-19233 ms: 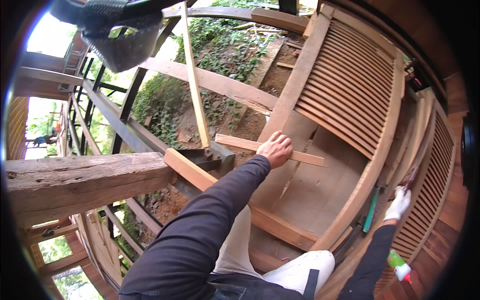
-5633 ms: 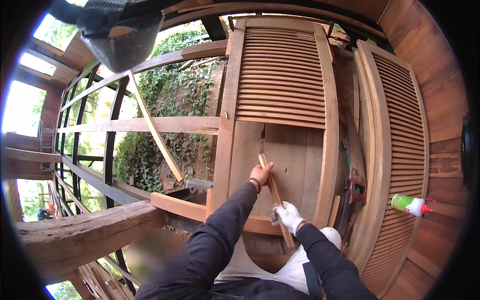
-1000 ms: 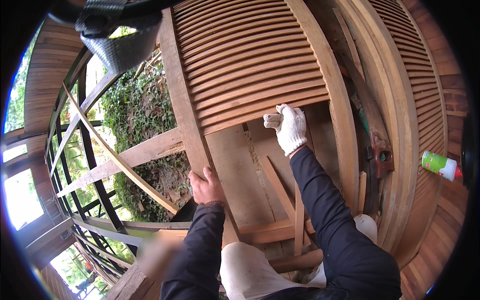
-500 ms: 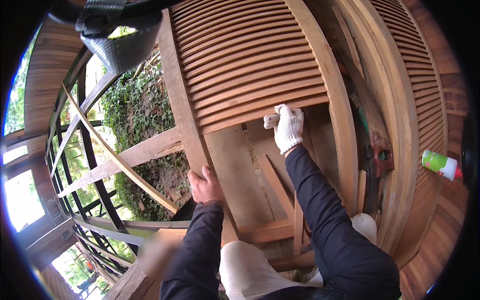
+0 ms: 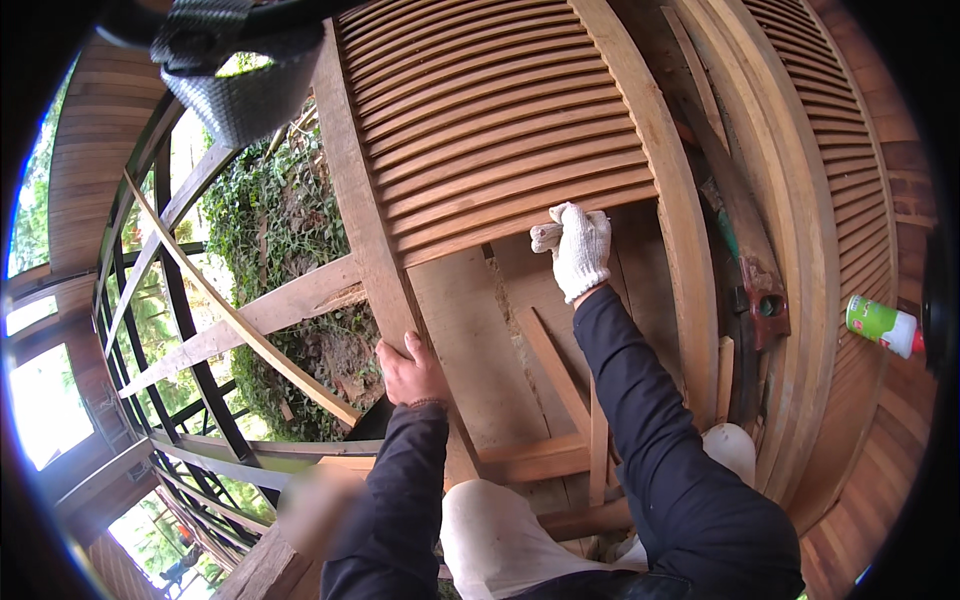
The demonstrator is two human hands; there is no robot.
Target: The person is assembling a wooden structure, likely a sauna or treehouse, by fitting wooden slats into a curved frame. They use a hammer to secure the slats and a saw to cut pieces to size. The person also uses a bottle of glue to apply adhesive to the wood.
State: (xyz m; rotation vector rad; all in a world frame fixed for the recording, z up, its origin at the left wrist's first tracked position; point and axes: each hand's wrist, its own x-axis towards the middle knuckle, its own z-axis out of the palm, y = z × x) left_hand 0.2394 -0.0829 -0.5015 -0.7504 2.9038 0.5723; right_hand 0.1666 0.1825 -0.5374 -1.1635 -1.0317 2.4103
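Note:
A wooden louvered frame (image 5: 500,130) with rows of slats lies in front of me. My bare left hand (image 5: 412,374) grips its left side rail (image 5: 366,220), the fingers partly hidden over the outer edge. In a white knit glove, my right hand (image 5: 580,250) is closed in a fist at the lowest slat (image 5: 470,236). Its knuckles sit near that slat's near edge, and whatever the fingers hold is hidden. The frame's right side rail (image 5: 672,180) has a toothed inner edge where the slats meet it.
To the right lie a handsaw with a red handle (image 5: 768,308) and a green and white bottle (image 5: 880,326). Loose wood strips (image 5: 555,365) lie below the slats. A long thin strip (image 5: 230,310) crosses the railing on the left, with ivy behind it.
My right fist has turned slightly and shifted a little to the right at the lowest slat. The left hand stays on the side rail.

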